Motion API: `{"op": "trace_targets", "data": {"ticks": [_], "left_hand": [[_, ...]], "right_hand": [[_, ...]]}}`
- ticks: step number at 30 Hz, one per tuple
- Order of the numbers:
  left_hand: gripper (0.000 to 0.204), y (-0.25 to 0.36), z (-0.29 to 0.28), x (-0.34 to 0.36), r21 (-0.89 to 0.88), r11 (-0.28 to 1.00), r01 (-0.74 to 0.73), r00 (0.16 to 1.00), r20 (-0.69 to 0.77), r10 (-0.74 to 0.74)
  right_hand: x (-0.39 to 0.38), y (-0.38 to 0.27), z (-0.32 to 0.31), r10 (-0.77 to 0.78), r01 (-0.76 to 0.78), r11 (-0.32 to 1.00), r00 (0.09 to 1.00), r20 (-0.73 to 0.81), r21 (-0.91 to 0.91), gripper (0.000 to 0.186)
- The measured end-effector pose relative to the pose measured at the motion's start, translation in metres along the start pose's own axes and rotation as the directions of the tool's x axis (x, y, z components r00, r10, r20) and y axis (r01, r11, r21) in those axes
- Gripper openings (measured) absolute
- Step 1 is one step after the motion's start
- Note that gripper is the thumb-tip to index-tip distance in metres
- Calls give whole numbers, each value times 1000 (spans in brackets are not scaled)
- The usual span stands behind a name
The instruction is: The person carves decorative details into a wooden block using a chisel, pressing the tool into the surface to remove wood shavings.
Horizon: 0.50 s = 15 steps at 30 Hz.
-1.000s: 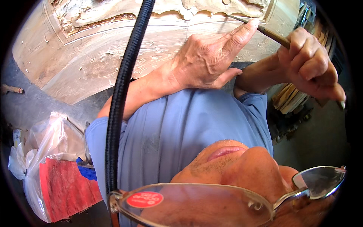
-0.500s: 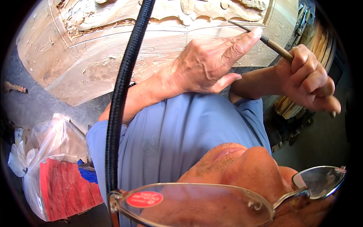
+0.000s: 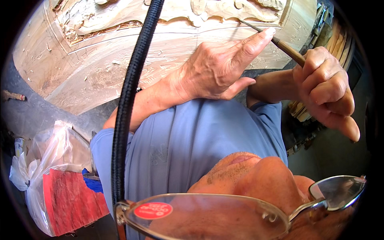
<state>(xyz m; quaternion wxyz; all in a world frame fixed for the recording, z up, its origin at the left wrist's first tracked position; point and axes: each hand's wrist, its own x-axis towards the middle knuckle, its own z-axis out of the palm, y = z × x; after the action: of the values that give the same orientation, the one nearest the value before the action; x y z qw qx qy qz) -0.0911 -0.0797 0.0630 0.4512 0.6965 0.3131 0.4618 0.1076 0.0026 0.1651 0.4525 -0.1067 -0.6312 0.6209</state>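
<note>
A pale carved wooden panel (image 3: 80, 68) with raised scrollwork and loose shavings fills the top of the view. The slim metal tip of a carving chisel (image 3: 290, 49) meets the lower edge of the relief. My right hand (image 3: 324, 86) is closed round its wooden handle. My left hand (image 3: 224, 66) lies over the panel's near edge, fingertips pressed together on the chisel's shank, thumb held apart; what its underside touches is hidden.
A grey work surface (image 3: 18, 102) carries a short stick (image 3: 14, 95). Red sheets (image 3: 70, 200), a clear plastic bag (image 3: 52, 144) and blue cloth (image 3: 94, 184) sit lower left. Tools (image 3: 318, 24) and wood strips (image 3: 336, 44) line the right. A black braided cord (image 3: 132, 92) crosses the view.
Both hands and the chisel have shifted slightly down in the view since a second ago. The right hand's thumb now sits lower along the handle's end, while the left hand keeps its place on the shank.
</note>
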Motion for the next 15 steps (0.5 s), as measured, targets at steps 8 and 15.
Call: {"op": "trace_targets", "data": {"ticks": [8,15], "left_hand": [[100,5,3,-3,-17,999,30,997,-68,-31],[109,9,-5,5,63,998,-1,998,-60,5]], "right_hand": [[10,16,9,-11,13,999,1000,-28,46,64],[0,5,-45,143,-75,938,973,-180,339,53]]}}
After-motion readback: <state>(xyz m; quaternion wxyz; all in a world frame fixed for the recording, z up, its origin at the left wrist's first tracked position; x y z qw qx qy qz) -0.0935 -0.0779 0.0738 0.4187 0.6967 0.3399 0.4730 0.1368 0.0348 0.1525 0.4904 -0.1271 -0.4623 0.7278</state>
